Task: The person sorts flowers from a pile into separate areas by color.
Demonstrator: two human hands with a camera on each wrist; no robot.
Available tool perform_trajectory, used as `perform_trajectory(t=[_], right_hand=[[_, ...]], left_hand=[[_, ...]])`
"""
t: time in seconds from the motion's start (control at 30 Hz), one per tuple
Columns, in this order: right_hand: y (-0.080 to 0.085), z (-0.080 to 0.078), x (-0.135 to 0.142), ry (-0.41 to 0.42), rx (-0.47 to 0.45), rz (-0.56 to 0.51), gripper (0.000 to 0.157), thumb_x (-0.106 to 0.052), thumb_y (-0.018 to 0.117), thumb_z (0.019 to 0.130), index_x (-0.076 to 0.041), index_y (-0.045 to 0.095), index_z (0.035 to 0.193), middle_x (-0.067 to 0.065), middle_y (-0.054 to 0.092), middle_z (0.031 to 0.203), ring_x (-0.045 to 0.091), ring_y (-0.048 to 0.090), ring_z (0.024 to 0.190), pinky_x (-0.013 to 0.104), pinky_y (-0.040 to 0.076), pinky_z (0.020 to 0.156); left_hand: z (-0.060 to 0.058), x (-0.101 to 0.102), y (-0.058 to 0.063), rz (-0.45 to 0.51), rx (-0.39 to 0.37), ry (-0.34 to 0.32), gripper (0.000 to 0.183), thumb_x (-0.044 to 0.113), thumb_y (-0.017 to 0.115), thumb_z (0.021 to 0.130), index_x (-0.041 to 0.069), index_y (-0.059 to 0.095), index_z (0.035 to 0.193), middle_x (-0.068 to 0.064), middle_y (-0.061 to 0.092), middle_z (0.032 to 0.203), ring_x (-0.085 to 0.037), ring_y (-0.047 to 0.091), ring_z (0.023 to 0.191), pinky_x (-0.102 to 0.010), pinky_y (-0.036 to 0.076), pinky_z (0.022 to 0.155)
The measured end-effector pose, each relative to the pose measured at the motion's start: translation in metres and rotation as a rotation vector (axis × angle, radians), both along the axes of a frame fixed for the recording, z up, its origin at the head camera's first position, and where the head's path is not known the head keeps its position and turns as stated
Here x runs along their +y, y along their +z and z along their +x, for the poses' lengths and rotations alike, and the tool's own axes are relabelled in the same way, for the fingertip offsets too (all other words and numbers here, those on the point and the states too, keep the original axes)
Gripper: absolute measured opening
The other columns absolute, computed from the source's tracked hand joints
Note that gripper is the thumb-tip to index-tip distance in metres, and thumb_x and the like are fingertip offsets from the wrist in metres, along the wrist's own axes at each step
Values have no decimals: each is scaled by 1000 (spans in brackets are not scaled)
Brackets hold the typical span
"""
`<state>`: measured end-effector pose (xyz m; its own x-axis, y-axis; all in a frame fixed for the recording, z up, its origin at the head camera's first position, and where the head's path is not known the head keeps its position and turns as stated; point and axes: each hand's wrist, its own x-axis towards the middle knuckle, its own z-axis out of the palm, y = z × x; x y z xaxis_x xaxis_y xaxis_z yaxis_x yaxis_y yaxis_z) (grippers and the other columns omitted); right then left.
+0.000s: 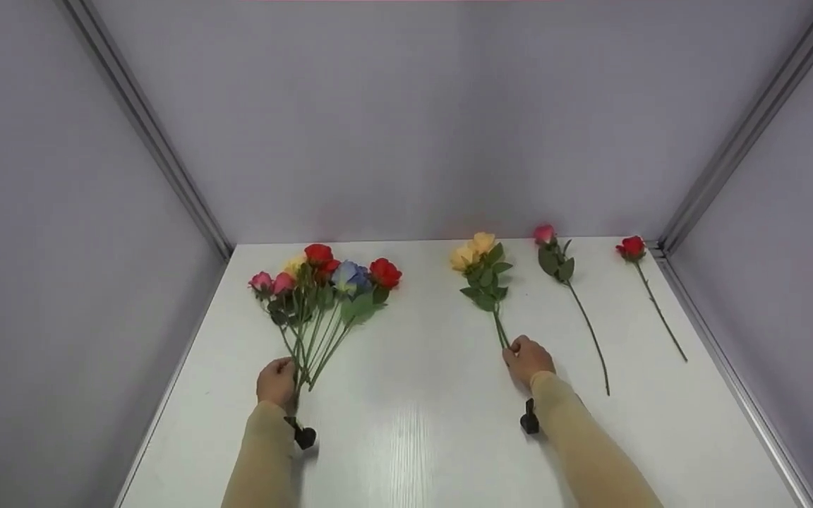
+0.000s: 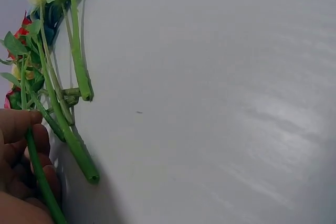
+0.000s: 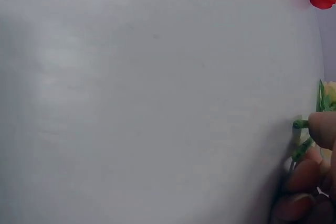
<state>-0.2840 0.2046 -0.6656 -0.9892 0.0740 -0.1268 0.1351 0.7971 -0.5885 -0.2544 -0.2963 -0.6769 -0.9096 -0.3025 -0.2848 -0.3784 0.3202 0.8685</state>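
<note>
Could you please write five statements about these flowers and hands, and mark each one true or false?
1. The right hand's grip holds two pale-yellow, leafy flowers by their green stems. True.
2. The ruffled blue flower lies alone at the far right. False: it is in the mixed, many-coloured bunch on the left.
3. No hand touches the lone, long-stemmed red rose. True.
4. The left hand's grip lies flat and holds nothing. False: it pinches a slim green stem.
5. The lone, leafy pink rose lies left of the yellow flowers. False: it lies to their right.
</note>
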Motion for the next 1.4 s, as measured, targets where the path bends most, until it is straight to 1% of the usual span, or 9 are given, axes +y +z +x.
perform_trajectory(t=[0.17,0.4,0.53,0.63,0.83,0.97,1.07,1.2,1.4], right_hand=[[5,-2,3,-13,4,-5,23,-29,55,97,-6,59,101,8,60,91,26,55,86,43,44,80],[3,2,2,-10,-20,-35,24,-31,56,97,-8,59,102,7,61,93,24,56,86,43,44,80],[0,1,1,-11,-24,-39,23,-31,56,97,-9,59,99,5,60,88,22,54,82,42,44,77],[-1,0,1,-6,-19,-43,22,-31,56,97,-9,59,98,4,59,88,22,54,81,42,44,76],[1,2,3,-11,-24,-71,23,-32,56,97,-9,59,100,5,59,91,22,54,83,41,44,77],[2,3,7,-16,-23,-119,24,-33,55,98,-9,60,103,4,59,91,21,54,84,40,43,78],[2,3,11,0,-20,-160,26,-32,55,98,-8,60,106,4,59,93,21,54,86,41,43,80],[1,3,17,8,-25,-222,27,-29,55,98,-6,61,110,5,60,96,20,55,89,41,44,83],[10,1,25,-19,-44,-288,28,-27,54,98,-5,60,114,5,59,91,17,56,79,36,44,77]], left_hand=[[-1,2,5,42,21,-9,40,25,39,104,0,48,134,-21,51,131,-35,46,122,-50,34,103],[5,-2,7,108,32,27,38,27,41,104,3,50,132,-17,53,129,-31,47,120,-48,33,103],[11,-6,5,109,48,20,38,26,41,104,2,50,132,-18,53,130,-31,47,121,-49,32,104],[13,-6,4,96,52,24,37,25,40,104,2,51,131,-18,53,130,-31,47,121,-49,33,103],[9,-6,2,80,43,39,37,27,41,104,3,52,129,-17,55,124,-29,50,114,-47,37,98],[3,-9,3,80,27,17,39,28,44,103,2,53,130,-18,55,127,-31,49,118,-49,36,100],[2,-11,7,84,-7,2,42,29,47,101,0,52,131,-20,53,130,-34,48,122,-50,35,102],[2,-7,20,113,-41,-9,46,29,47,100,-3,49,134,-22,50,134,-36,45,125,-51,35,102],[-6,6,42,265,1,-29,48,25,48,100,-7,43,137,-24,43,138,-36,38,130,-51,30,106]])
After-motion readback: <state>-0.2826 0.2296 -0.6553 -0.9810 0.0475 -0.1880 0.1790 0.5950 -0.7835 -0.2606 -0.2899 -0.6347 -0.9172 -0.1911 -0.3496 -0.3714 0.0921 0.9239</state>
